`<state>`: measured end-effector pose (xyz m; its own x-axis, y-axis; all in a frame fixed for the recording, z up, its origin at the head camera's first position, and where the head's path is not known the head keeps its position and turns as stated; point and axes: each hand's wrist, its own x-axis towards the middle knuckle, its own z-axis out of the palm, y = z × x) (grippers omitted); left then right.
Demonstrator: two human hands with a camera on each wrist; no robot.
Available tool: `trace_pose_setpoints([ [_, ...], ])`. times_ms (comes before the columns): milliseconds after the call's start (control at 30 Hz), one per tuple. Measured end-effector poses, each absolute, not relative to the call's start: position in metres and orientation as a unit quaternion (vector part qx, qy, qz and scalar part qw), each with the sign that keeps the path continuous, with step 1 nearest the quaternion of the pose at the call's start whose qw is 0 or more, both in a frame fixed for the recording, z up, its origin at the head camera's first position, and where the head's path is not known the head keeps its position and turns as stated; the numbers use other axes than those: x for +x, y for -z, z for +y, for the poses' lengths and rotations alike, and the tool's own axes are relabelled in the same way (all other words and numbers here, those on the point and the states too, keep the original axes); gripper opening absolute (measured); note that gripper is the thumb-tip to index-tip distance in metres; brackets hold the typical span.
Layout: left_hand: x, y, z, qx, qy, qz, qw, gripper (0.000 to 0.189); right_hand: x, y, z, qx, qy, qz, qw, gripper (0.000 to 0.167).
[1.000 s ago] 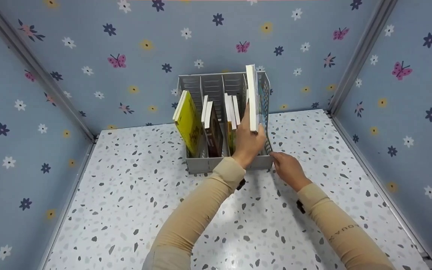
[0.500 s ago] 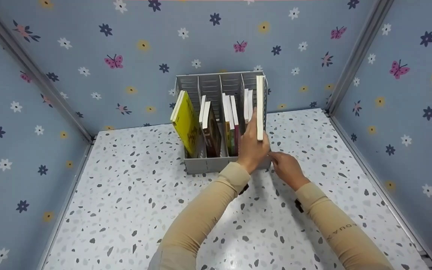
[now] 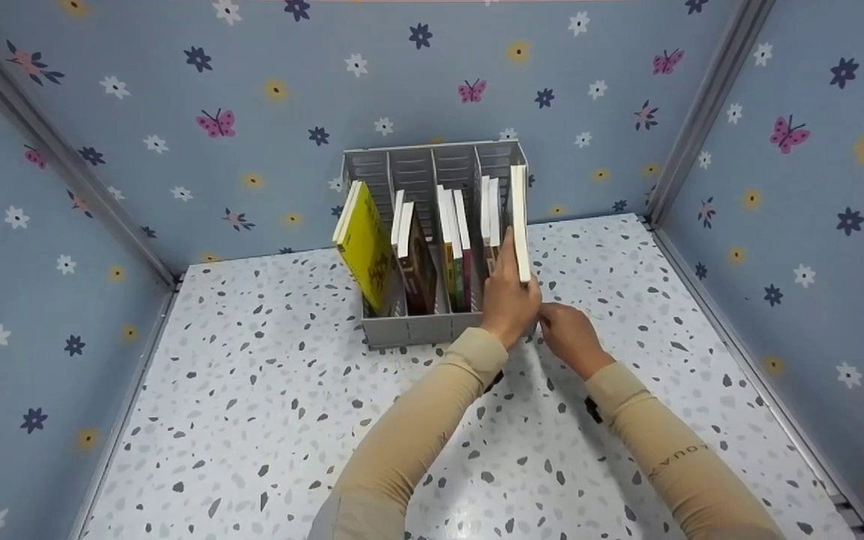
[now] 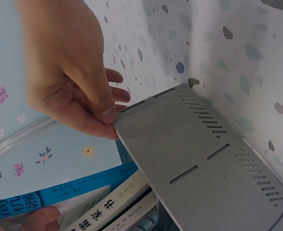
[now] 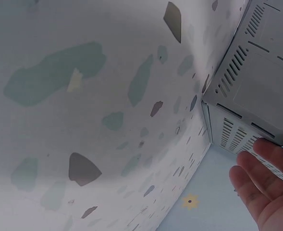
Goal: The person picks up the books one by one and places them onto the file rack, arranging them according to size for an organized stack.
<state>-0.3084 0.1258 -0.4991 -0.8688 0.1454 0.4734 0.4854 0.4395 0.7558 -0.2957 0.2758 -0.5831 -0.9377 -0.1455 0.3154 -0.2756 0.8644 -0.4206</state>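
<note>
My left hand (image 3: 511, 304) holds a book (image 3: 520, 225) upright in the rightmost compartment of a grey plastic book organizer (image 3: 406, 331). In the left wrist view that hand's fingers (image 4: 43, 219) lie at the blue spine of the book (image 4: 83, 185); pale-spined books stand beside it. My right hand (image 3: 573, 339) pinches the organizer's front right corner between thumb and forefinger, its other fingers (image 5: 249, 185) spread loosely. Further left stand a yellow book (image 3: 368, 251), a dark brown book (image 3: 418, 262) and several thin books (image 3: 456, 255) in separate compartments.
The organizer stands on a white speckled tabletop (image 3: 252, 390), close to the back panel (image 3: 312, 75) with its flowers and butterflies. Patterned panels also rise at the left (image 3: 19, 300) and right (image 3: 799, 225).
The book in my left hand has gone down and a little right into the rightmost compartment, beside the thin books there. My right hand keeps its hold on the corner. The view has shifted slightly.
</note>
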Motion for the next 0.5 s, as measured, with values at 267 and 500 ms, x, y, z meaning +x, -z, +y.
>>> trace_pose_setpoints([
  [267,-0.315,0.500,0.133,-0.131,0.518,-0.837,0.119,0.082,-0.296,0.581,0.275,0.111,-0.230,-0.957,0.135,0.019],
  [500,-0.321,0.510,0.135,-0.120,0.511,-0.843,0.120,0.079,-0.297,0.581,0.275,0.127,-0.223,-0.955,0.152,0.015],
])
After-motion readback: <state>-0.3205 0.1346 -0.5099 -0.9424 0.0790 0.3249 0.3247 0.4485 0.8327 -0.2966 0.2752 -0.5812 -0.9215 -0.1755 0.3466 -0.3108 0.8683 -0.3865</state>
